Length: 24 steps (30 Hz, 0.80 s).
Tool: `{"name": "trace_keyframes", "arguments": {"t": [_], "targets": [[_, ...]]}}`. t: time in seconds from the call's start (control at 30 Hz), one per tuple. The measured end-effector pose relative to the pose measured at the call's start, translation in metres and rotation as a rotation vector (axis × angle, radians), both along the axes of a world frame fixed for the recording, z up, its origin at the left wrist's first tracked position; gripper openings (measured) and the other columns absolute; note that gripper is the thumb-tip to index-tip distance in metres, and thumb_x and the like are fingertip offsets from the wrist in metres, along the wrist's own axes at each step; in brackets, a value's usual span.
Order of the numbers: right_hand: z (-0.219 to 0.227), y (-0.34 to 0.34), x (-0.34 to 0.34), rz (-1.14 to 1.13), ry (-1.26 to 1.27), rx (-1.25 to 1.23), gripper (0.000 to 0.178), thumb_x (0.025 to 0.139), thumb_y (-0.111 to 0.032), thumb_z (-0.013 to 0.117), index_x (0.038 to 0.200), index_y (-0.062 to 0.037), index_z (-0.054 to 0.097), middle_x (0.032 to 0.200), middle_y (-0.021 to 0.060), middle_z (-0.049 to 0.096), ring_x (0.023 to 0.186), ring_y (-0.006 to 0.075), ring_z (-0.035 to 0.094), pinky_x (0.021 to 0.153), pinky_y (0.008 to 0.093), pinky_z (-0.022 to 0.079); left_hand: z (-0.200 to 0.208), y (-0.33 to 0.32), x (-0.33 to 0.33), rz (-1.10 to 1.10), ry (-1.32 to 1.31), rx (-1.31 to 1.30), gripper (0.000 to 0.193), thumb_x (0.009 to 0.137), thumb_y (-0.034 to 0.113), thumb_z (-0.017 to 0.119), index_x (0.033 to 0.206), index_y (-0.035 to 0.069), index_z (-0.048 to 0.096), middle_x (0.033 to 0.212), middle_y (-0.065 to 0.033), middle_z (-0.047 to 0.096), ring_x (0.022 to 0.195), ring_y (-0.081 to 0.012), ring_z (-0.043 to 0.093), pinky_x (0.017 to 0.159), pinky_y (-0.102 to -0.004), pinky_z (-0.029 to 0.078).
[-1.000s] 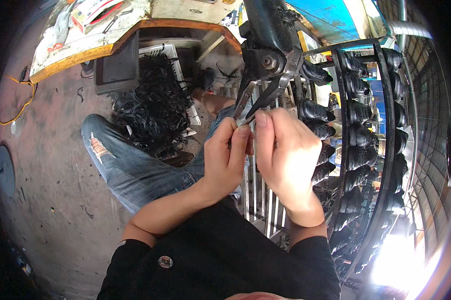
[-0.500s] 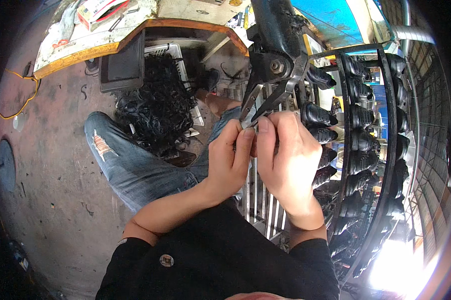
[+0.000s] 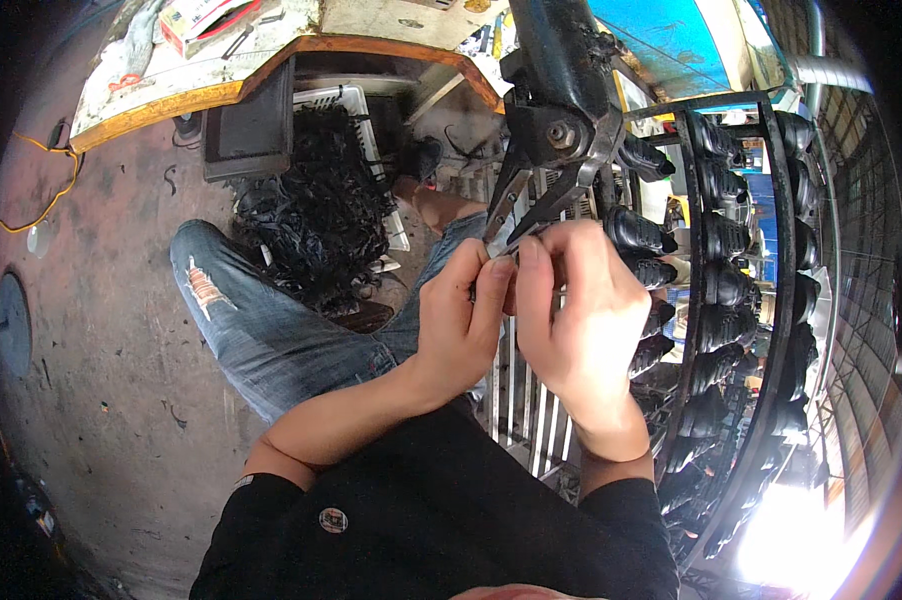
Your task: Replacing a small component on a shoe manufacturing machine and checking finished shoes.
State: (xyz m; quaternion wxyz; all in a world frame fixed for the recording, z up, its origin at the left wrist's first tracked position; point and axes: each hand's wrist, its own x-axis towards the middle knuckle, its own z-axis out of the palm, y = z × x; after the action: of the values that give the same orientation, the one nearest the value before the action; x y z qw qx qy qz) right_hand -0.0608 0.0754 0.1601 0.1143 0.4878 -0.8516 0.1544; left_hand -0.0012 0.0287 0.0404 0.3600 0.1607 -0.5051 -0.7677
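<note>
A black metal machine arm (image 3: 556, 75) comes down from the top, with a hex bolt (image 3: 561, 134) at its joint. Two narrow metal prongs (image 3: 508, 205) fork from that joint and draw together toward my fingers. My left hand (image 3: 456, 315) pinches with thumb and forefinger just below the prong tips. Beside it, my right hand (image 3: 583, 310) is also closed, its thumb and curled fingers pressed against the end of the right-hand prong. A small pale grey sliver shows between the fingertips. The fingers cover most of what they grip.
A crate (image 3: 366, 130) heaped with black scraps (image 3: 316, 215) stands on the floor past my knee, beside a dark tray (image 3: 246, 140). A worn workbench (image 3: 371, 45) runs along the far side. Racks (image 3: 766, 200) of black shoes (image 3: 723, 235) fill the right.
The machine arm and bench sit slightly farther right in the picture. Both hands keep their pinch at the prong tips, with the right fingers shifting a little.
</note>
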Motion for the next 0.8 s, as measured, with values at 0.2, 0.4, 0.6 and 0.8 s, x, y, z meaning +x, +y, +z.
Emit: {"name": "trace_keyframes", "arguments": {"t": [0.2, 0.4, 0.6, 0.8], "targets": [[0.003, 0.004, 0.0, 0.017, 0.045, 0.09, 0.01, 0.096, -0.006, 0.066, 0.088, -0.0022, 0.062, 0.071, 0.0148, 0.061, 0.059, 0.033, 0.062, 0.055, 0.0377, 0.048, -0.003, 0.002, 0.001, -0.046, -0.012, 0.053, 0.026, 0.108, 0.013, 0.054, 0.086, 0.001, 0.05, 0.067, -0.0089, 0.059, 0.06, -0.013, 0.055, 0.055, -0.0315, 0.044], [0.0, 0.008, -0.005, 0.016, 0.089, 0.129, 0.01, 0.092, -0.007, 0.071, 0.089, -0.0029, 0.062, 0.074, 0.0136, 0.062, 0.061, 0.0324, 0.063, 0.056, 0.0379, 0.049, 0.0, 0.003, -0.001, -0.057, -0.008, 0.097, 0.026, 0.108, 0.014, 0.054, 0.086, 0.002, 0.05, 0.067, -0.0099, 0.059, 0.059, -0.0145, 0.056, 0.055, -0.0327, 0.044], [-0.002, 0.004, -0.006, 0.06, 0.099, 0.053, 0.013, 0.09, -0.009, 0.073, 0.085, -0.0045, 0.062, 0.074, 0.013, 0.062, 0.061, 0.033, 0.063, 0.054, 0.0392, 0.05, -0.013, 0.011, -0.002, 0.003, -0.004, 0.052, 0.027, 0.11, 0.016, 0.049, 0.086, 0.003, 0.05, 0.067, -0.0029, 0.055, 0.06, -0.0096, 0.05, 0.054, -0.0292, 0.04], [0.003, 0.005, -0.005, 0.05, 0.09, 0.008, 0.015, 0.088, -0.011, 0.075, 0.084, -0.0046, 0.061, 0.072, 0.011, 0.062, 0.061, 0.0312, 0.064, 0.054, 0.0381, 0.05, 0.0, 0.007, -0.001, -0.035, 0.046, 0.035, 0.025, 0.112, 0.018, 0.043, 0.092, 0.005, 0.05, 0.079, 0.0043, 0.049, 0.072, -0.0042, 0.042, 0.062, -0.0239, 0.036]]}}
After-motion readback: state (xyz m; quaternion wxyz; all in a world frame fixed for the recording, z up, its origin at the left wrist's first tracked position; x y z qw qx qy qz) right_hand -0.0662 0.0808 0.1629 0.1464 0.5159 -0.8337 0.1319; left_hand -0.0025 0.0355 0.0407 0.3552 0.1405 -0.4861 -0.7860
